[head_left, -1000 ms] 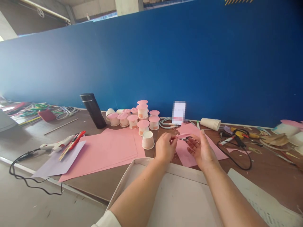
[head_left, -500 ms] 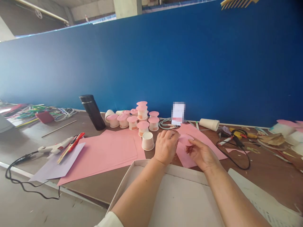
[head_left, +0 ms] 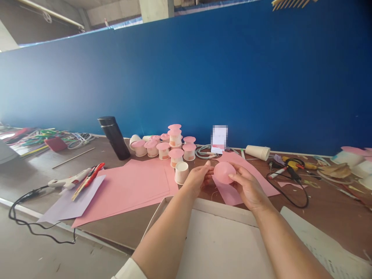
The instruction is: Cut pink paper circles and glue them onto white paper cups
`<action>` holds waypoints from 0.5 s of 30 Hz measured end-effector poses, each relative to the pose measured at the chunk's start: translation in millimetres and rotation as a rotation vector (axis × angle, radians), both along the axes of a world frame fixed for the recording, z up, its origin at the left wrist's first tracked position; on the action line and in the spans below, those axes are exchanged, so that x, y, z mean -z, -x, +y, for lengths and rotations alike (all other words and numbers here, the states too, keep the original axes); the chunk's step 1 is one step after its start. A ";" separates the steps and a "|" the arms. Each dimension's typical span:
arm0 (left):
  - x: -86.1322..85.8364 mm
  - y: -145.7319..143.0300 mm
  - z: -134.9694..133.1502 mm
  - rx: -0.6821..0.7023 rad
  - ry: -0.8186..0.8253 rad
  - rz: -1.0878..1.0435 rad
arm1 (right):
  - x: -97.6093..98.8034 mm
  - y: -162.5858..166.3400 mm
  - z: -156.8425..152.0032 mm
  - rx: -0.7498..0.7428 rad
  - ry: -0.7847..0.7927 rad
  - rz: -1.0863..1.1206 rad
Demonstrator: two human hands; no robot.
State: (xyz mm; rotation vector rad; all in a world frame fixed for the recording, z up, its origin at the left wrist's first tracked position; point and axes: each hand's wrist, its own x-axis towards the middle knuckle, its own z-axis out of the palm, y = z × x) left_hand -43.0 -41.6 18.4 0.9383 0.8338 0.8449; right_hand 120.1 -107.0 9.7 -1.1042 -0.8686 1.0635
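Note:
A pink paper disc (head_left: pixel 224 173) faces me, with its right edge pinched between the thumb and fingers of my right hand (head_left: pixel 250 190). My left hand (head_left: pixel 198 179) is just left of the disc, its thumb raised apart from the slightly bent fingers, and I see nothing in it. Close to my left wrist stands an upside-down white paper cup (head_left: pixel 181 174) with no disc on it. Behind it are several upturned cups topped with pink discs (head_left: pixel 176 154), a few of them stacked. Pink paper (head_left: pixel 228 193) lies under and behind my hands.
An open white box (head_left: pixel 226 240) sits under my forearms. Large pink sheets (head_left: pixel 124 190), a glue gun (head_left: pixel 68 179), a red utility knife (head_left: pixel 90 178) and a black flask (head_left: pixel 114 137) are to the left. On the right lie stacked cups (head_left: pixel 257 152) and a black cable (head_left: pixel 305 199).
My left hand has come off the disc and moved slightly left and down, its thumb now raised. In my right hand the disc has turned to show its full round face.

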 end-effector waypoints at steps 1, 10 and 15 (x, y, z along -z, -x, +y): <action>0.3 -0.1 -1.2 0.058 0.042 -0.069 | -0.1 0.3 -0.4 -0.006 0.003 -0.011; -3.9 0.0 -8.3 0.207 0.187 -0.155 | -1.6 3.1 -4.3 -0.084 0.021 -0.091; -2.7 0.6 -6.4 0.195 0.190 -0.153 | 0.3 0.7 -3.2 -0.119 0.021 -0.092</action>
